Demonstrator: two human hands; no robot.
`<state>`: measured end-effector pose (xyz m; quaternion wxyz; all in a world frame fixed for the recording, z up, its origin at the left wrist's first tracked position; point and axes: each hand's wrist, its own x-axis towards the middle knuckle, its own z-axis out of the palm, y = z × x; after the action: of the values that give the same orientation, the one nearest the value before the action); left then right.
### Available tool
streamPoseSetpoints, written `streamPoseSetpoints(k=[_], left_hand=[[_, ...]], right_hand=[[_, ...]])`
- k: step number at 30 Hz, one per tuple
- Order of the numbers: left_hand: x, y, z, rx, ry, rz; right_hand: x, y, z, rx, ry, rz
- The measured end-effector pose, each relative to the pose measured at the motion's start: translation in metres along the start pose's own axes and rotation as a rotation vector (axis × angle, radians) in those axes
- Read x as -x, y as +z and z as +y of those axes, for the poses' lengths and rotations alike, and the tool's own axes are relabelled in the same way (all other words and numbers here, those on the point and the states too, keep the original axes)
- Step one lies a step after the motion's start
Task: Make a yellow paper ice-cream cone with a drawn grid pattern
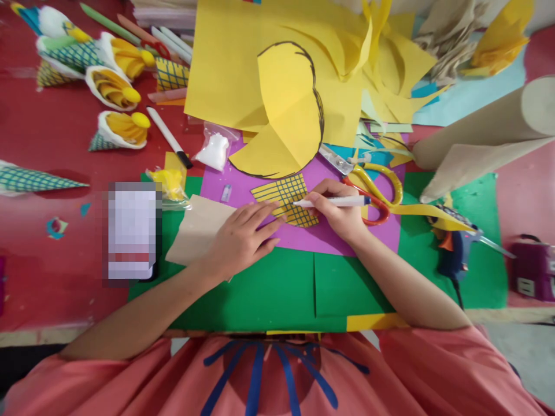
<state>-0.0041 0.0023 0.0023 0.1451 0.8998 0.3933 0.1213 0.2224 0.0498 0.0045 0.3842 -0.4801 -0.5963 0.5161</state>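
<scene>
Left hand point(245, 237): palm down, fingers loosely spread, gripping nothing; fingertips rest on the left part of the gridded yellow paper point(299, 189).
Right hand point(338, 211): fingers curled closed around a white marker point(349, 201), its tip at the gridded yellow paper.
Gridded yellow paper: between both hands, lying on a purple sheet point(318, 242), lines crossing on its right part.
Black-outlined yellow cut-out point(292, 104): just beyond the gridded yellow paper.
Scissors point(337, 160): just beyond the right hand.
Glue gun point(453, 251): on the green sheet point(260, 297), farther right.
</scene>
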Motion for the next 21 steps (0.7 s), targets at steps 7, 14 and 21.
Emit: streamPoseSetpoints(k=[7,14,21], left_hand=[[-0.0001,0.0012,-0.0007,-0.047,0.036,0.016],[0.0005,0.0014,-0.0009,-0.009,0.033,0.02],[0.0001,0.0004,0.0001,0.015,0.011,0.011]], right_hand=[[-0.0005,0.003,0.0021,0.109,-0.047,-0.065],[-0.0011,0.0035,0.0008,0.176,-0.072,-0.084],[-0.0021,0.0027,-0.0011,0.129,-0.033,-0.123]])
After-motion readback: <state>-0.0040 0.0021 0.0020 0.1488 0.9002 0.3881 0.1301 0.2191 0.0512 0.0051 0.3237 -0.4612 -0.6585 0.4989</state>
